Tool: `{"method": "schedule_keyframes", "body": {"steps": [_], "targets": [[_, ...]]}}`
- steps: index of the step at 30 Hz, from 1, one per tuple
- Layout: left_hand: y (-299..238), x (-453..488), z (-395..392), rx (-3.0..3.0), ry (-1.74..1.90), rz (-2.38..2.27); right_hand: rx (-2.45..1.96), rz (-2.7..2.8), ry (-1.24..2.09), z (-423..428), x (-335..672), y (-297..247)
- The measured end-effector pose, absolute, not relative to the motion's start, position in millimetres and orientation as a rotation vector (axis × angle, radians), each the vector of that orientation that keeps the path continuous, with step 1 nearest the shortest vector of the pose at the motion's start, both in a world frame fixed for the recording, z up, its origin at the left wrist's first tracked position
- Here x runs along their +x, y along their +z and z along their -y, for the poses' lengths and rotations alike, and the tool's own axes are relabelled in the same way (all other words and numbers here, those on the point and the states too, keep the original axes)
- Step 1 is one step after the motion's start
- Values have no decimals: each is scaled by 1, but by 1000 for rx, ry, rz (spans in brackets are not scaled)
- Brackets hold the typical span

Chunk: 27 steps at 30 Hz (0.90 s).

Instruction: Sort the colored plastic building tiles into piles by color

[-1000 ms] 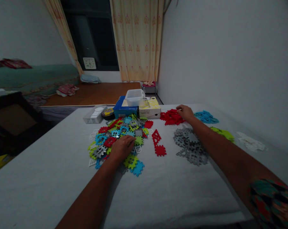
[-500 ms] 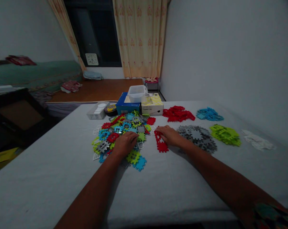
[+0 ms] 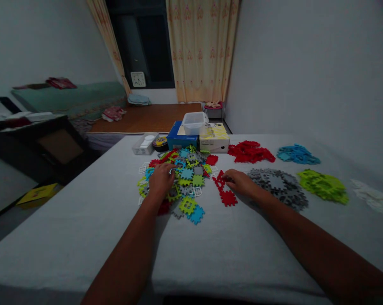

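Note:
My left hand (image 3: 161, 180) reaches over the left side of a mixed heap of notched plastic building tiles (image 3: 187, 174), in blue, green, red and grey. Its forefinger and thumb are apart above the tiles. To the right of the heap, my right hand (image 3: 240, 182) has its fingertips on a red openwork tile (image 3: 220, 178), fingers curled at its edge. A square red tile (image 3: 228, 198) lies just below that one. Near my right forearm is a pile of grey tiles (image 3: 277, 186).
Sorted piles of red tiles (image 3: 250, 151), blue tiles (image 3: 298, 154) and green tiles (image 3: 323, 185) lie to the right, with white pieces (image 3: 374, 197) beyond. Behind the heap stand a blue box (image 3: 181, 140), a yellow-white box (image 3: 214, 140), a clear tub (image 3: 194, 123) and a roll of tape (image 3: 160, 144).
My left hand has moved left and farther back over the heap. The red tiles by my right hand now lie at an angle to each other. The whole view has shifted.

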<state>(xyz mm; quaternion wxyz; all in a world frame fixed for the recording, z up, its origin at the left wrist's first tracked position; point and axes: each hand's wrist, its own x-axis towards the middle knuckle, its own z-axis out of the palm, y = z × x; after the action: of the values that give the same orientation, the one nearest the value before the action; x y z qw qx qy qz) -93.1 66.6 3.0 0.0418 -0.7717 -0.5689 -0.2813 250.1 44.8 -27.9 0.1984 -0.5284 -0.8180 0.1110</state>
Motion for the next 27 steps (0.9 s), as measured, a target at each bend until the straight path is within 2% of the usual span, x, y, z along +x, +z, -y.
{"method": "schedule_keyframes", "body": {"steps": [5, 9, 14, 18, 24, 27], "targets": [[1, -98, -71, -2472, -883, 1697, -1409, 2287, 276, -46, 250, -37], [-4, -74, -58, -2665, -708, 1535, -1332, 2287, 254, -47, 249, -42], [-6, -65, -52, -2581, -651, 1677, -1336, 2167, 174, -47, 244, -41], [-3, -71, -55, -2484, -809, 1689, -1436, 2136, 234, -37, 238, -21], [4, -71, -58, -2476, -1188, 1797, -1441, 2166, 290, -48, 261, 40], [2, -66, -58, -2561, -1415, 1948, -1676, 2133, 200, -77, 295, 63]]}}
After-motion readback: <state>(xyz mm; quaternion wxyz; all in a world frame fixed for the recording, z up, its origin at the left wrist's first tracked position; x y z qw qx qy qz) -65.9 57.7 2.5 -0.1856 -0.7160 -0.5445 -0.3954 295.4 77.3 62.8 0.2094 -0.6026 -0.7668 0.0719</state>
